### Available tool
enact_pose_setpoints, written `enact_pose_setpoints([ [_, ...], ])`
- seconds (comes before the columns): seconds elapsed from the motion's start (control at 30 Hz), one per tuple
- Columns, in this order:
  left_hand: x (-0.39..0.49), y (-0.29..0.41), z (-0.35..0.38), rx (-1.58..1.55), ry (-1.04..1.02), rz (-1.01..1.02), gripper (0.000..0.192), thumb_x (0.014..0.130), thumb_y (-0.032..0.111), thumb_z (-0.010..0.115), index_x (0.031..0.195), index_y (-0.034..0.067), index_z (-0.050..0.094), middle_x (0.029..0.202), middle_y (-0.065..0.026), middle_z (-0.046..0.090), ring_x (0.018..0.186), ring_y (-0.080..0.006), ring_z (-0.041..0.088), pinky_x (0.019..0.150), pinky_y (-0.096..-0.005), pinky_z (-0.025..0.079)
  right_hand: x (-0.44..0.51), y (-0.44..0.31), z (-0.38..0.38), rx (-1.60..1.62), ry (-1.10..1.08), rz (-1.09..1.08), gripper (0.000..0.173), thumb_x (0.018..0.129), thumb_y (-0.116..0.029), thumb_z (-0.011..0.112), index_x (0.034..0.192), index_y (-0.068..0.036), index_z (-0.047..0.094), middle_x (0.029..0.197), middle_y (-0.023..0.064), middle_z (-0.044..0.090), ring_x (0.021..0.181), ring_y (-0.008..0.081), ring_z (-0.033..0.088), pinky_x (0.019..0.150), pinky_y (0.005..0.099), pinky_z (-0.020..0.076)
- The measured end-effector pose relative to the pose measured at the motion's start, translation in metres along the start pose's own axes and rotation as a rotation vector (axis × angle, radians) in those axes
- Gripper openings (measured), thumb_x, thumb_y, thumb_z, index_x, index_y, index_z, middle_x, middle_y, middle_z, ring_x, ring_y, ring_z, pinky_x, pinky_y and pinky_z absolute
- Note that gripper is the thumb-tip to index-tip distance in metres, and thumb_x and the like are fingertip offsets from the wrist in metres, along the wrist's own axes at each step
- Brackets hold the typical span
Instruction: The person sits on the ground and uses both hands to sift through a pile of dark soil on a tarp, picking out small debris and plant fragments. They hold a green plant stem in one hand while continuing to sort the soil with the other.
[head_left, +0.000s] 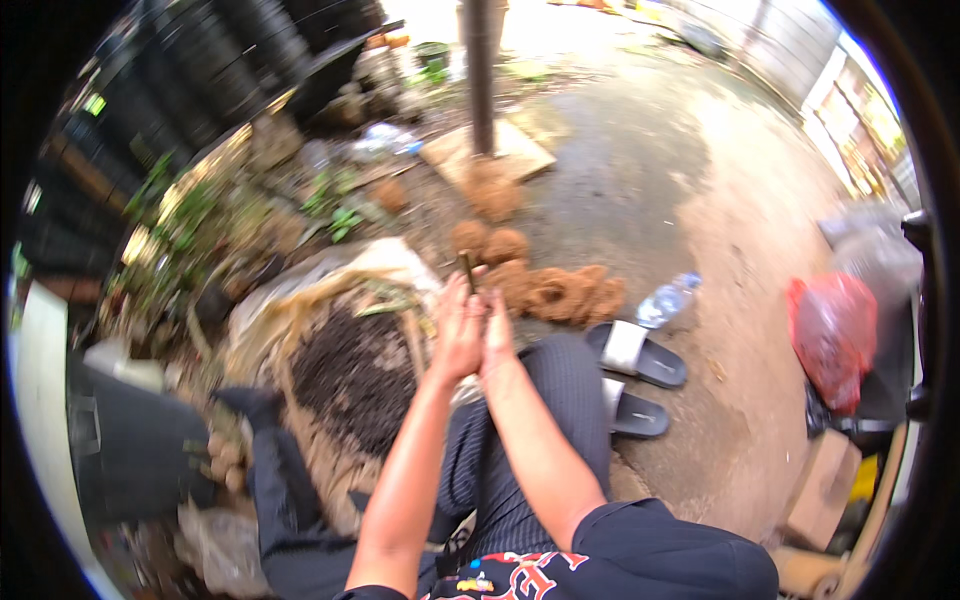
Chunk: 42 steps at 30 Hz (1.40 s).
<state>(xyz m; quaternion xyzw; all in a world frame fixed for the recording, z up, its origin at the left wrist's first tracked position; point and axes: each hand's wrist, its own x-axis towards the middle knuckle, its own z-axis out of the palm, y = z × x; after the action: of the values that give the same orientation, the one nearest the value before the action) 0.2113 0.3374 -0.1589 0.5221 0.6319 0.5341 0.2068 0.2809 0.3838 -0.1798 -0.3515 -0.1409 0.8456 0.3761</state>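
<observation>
My left hand (459, 330) and my right hand (496, 326) are pressed together, palm to palm, above my knees. A thin greenish-brown stick (468, 271) juts up from between them; its lower part is hidden by the fingers. Left of the hands lies an opened sack (251, 330) with dark soil (349, 375) in it and some green plant pieces (386, 297) at its upper edge. Just beyond the hands, several balls of brown fibre (506, 246) rest on the ground, beside a thicker row of the same fibre (574, 294).
A metal pole (480, 82) rises beyond the fibre balls. Right of my knee are a plastic bottle (666, 301) and a pair of slide sandals (656, 364). A red plastic bag (834, 337) and a cardboard box (821, 487) stand at the far right. A dark container (142, 435) is at left.
</observation>
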Motion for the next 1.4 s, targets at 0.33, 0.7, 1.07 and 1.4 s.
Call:
enact_pose_setpoints([
  [0.33, 0.083, -0.067, 0.031, -0.338, 0.439, -0.420, 0.035, 0.118, 0.030, 0.047, 0.125, 0.005, 0.070, 0.117, -0.0092, 0.070, 0.109, -0.0219, 0.062, 0.099, -0.0374, 0.049, -0.011, -0.080, 0.004, 0.092, -0.165, -0.160, 0.088, 0.102, -0.075, 0.052, 0.147, 0.001, 0.061, 0.146, 0.0193, 0.067, 0.134, 0.0310, 0.065, 0.120, 0.0451, 0.0467],
  [0.7, -0.075, -0.068, -0.060, -0.594, 0.516, -0.703, 0.036, 0.112, 0.031, 0.064, 0.141, 0.010, 0.068, 0.124, 0.0018, 0.072, 0.102, -0.0080, 0.064, 0.078, -0.0270, 0.049, -0.008, 0.044, 0.004, -1.409, -0.120, -0.316, 0.035, 0.096, -0.022, 0.070, 0.119, 0.003, 0.073, 0.117, 0.0273, 0.073, 0.110, 0.0465, 0.071, 0.095, 0.0534, 0.0576],
  [1.07, -0.224, -0.045, -0.113, -0.535, 0.673, -0.811, 0.028, 0.111, 0.026, 0.066, 0.132, 0.008, 0.066, 0.105, 0.0010, 0.069, 0.089, -0.0103, 0.065, 0.077, -0.0263, 0.054, -0.039, 0.202, -0.054, -2.137, -0.746, -0.495, 0.049, 0.097, -0.019, 0.062, 0.143, -0.002, 0.064, 0.153, 0.0230, 0.056, 0.126, 0.0357, 0.063, 0.101, 0.0467, 0.0564],
  [1.4, -0.205, -0.056, -0.115, -0.650, 0.645, -0.788, 0.025, 0.112, 0.023, 0.064, 0.131, 0.007, 0.063, 0.108, -0.0003, 0.069, 0.094, -0.0118, 0.066, 0.080, -0.0295, 0.054, -0.053, 0.231, -0.068, -2.014, -0.547, -0.448, 0.030, 0.092, -0.022, 0.065, 0.102, 0.002, 0.079, 0.102, 0.0211, 0.071, 0.093, 0.0367, 0.075, 0.073, 0.0463, 0.0640],
])
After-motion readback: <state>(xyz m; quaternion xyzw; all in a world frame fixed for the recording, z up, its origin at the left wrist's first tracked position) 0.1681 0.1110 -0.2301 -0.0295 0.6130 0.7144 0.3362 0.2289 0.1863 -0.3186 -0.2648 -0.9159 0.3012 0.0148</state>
